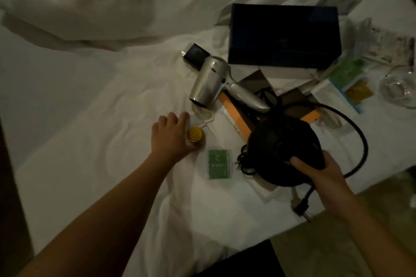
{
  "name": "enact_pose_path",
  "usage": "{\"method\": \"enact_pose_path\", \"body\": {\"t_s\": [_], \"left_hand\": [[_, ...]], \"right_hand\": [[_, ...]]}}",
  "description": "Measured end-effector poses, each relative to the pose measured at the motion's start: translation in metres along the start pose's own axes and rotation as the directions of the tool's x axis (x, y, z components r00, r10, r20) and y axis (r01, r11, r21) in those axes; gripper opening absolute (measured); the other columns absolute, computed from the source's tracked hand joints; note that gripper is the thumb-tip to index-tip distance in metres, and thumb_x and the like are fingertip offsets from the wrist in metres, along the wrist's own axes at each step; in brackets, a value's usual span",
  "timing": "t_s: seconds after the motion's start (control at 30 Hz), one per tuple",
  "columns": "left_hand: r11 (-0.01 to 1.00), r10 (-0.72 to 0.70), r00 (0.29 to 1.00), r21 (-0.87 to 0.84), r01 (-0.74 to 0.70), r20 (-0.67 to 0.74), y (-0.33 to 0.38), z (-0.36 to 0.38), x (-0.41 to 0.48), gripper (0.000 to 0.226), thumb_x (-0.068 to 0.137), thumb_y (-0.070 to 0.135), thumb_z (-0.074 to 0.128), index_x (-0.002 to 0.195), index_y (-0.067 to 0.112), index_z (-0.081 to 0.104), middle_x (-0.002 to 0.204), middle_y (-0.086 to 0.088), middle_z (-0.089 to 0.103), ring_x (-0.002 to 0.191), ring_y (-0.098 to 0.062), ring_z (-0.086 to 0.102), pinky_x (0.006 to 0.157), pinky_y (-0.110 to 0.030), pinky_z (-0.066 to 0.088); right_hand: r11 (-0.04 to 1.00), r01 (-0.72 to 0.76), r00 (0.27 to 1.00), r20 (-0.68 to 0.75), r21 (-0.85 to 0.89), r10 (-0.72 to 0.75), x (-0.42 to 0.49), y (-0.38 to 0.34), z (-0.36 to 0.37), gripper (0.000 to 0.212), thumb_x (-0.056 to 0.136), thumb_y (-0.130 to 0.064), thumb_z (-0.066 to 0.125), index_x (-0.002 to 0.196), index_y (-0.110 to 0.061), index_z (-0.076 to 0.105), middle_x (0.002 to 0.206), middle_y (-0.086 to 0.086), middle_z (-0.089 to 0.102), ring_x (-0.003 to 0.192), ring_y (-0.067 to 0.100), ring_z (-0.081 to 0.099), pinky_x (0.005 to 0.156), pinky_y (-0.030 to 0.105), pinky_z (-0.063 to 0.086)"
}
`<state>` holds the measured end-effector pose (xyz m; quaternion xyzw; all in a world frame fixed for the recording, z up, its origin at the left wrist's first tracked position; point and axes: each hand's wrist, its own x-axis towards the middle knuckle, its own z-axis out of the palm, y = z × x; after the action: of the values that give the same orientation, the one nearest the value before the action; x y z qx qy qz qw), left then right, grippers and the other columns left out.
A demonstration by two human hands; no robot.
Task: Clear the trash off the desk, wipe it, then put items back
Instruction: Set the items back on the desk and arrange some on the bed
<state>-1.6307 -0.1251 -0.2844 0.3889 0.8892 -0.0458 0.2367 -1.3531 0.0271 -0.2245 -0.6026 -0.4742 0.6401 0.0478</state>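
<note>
A: Where were the hands?
B: Apart over the bed [90, 141]. The left hand [167, 136] was touching a gold cap [195, 134], grip unclear.
A: Any writing?
B: The green packet's [218, 164] print was unreadable, and the booklet's [231, 120] edge lettering was too blurred.
A: The hair dryer [209, 78]?
B: It lay diagonally, nozzle toward the left hand. The right hand [322, 171] clamped the black kettle [283, 141], its cord [361, 141] looping right.

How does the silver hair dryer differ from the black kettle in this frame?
The hair dryer is silver; the kettle is black. The hair dryer lies untouched, its handle across an orange booklet, while the right hand grips the kettle. The hair dryer is slim and elongated; the kettle is round and bulkier. Both are appliances over the same white sheet.
</note>
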Motion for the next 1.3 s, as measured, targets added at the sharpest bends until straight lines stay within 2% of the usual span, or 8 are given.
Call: {"method": "enact_pose_path", "body": {"t_s": [0.17, 0.3, 0.53, 0.73, 0.87, 0.97, 1.13, 1.3], "left_hand": [[0.938, -0.155, 0.981, -0.294, 0.183, 0.116, 0.013, 0.006, -0.016, 0.079, 0.064, 0.063, 0.074, 0.117, 0.018, 0.035, 0.109, -0.003, 0.044, 0.099, -0.026, 0.055, 0.072, -0.037, 0.045], [0.873, -0.215, 0.968, -0.418, 0.250, 0.130, 0.027, 0.013, -0.029, 0.097, 0.062, 0.059, 0.078, 0.133, 0.017, 0.028, 0.126, -0.005, 0.039, 0.113, -0.024, 0.050, 0.088, -0.043, 0.049], [0.629, -0.507, 0.839, -0.580, 0.518, 0.199, 0.058, 0.005, -0.007, 0.091, 0.063, 0.061, 0.077, 0.128, 0.013, 0.035, 0.127, -0.011, 0.043, 0.115, -0.031, 0.050, 0.093, -0.043, 0.043], [0.570, -0.447, 0.882, -0.713, 0.409, 0.149, 0.058, 0.004, -0.009, 0.049, 0.073, 0.030, 0.076, 0.109, 0.008, 0.050, 0.101, -0.007, 0.057, 0.086, -0.018, 0.053, 0.063, -0.027, 0.042], [0.439, -0.407, 0.891, -0.812, 0.384, 0.201, 0.055, -0.004, -0.042, 0.031, 0.072, 0.031, 0.076, 0.093, 0.017, 0.058, 0.091, -0.004, 0.063, 0.086, -0.024, 0.062, 0.078, -0.043, 0.055], [0.383, -0.338, 0.903, -0.837, 0.390, 0.266, 0.071, 0.012, -0.074, 0.024, 0.077, 0.027, 0.077, 0.092, 0.013, 0.065, 0.088, -0.007, 0.070, 0.080, -0.023, 0.066, 0.075, -0.040, 0.057], [0.596, -0.459, 0.879, -0.688, 0.414, 0.131, 0.112, 0.054, -0.082, 0.049, 0.073, 0.033, 0.080, 0.097, 0.004, 0.048, 0.098, -0.014, 0.049, 0.091, -0.026, 0.046, 0.077, -0.036, 0.041], [0.599, -0.576, 0.813, -0.634, 0.490, 0.085, 0.126, 0.056, -0.078, 0.081, 0.070, 0.037, 0.081, 0.132, 0.005, 0.038, 0.125, -0.016, 0.038, 0.118, -0.032, 0.035, 0.098, -0.039, 0.031]], "right_hand": [[0.994, -0.023, 0.999, 0.028, 0.109, 0.020, 0.011, 0.012, -0.011, 0.095, 0.050, -0.032, 0.087, 0.135, -0.019, 0.047, 0.123, 0.000, 0.058, 0.117, 0.025, 0.055, 0.099, 0.040, 0.045], [0.985, 0.001, 0.998, 0.056, 0.173, -0.011, 0.010, 0.015, -0.032, 0.115, 0.019, -0.056, 0.093, 0.124, -0.029, 0.056, 0.118, -0.005, 0.066, 0.109, 0.015, 0.061, 0.092, 0.030, 0.051], [0.984, 0.036, 0.999, -0.043, 0.176, -0.028, 0.014, 0.019, -0.064, 0.098, 0.013, -0.063, 0.089, 0.104, -0.036, 0.064, 0.105, -0.013, 0.069, 0.104, 0.012, 0.062, 0.096, 0.029, 0.048], [0.975, 0.029, 0.999, 0.024, 0.218, -0.035, 0.023, 0.018, -0.054, 0.110, 0.012, -0.061, 0.090, 0.114, -0.035, 0.057, 0.109, -0.010, 0.066, 0.102, 0.009, 0.062, 0.095, 0.028, 0.043], [0.971, 0.010, 0.999, 0.044, 0.240, -0.021, 0.026, 0.019, -0.055, 0.106, 0.010, -0.059, 0.090, 0.108, -0.035, 0.060, 0.107, -0.009, 0.067, 0.100, 0.011, 0.064, 0.081, 0.024, 0.054], [0.968, -0.007, 0.998, 0.063, 0.251, -0.010, 0.028, 0.019, -0.059, 0.109, 0.009, -0.058, 0.091, 0.109, -0.034, 0.059, 0.109, -0.007, 0.066, 0.103, 0.013, 0.062, 0.086, 0.028, 0.052], [0.967, -0.016, 0.998, 0.070, 0.253, -0.002, 0.030, 0.024, -0.056, 0.110, 0.010, -0.057, 0.092, 0.112, -0.032, 0.059, 0.112, -0.005, 0.066, 0.106, 0.016, 0.062, 0.093, 0.034, 0.045], [0.966, -0.017, 0.996, 0.090, 0.257, -0.007, 0.027, 0.026, -0.071, 0.091, 0.028, -0.044, 0.095, 0.112, -0.032, 0.061, 0.109, -0.006, 0.070, 0.104, 0.013, 0.065, 0.094, 0.032, 0.051]]}}
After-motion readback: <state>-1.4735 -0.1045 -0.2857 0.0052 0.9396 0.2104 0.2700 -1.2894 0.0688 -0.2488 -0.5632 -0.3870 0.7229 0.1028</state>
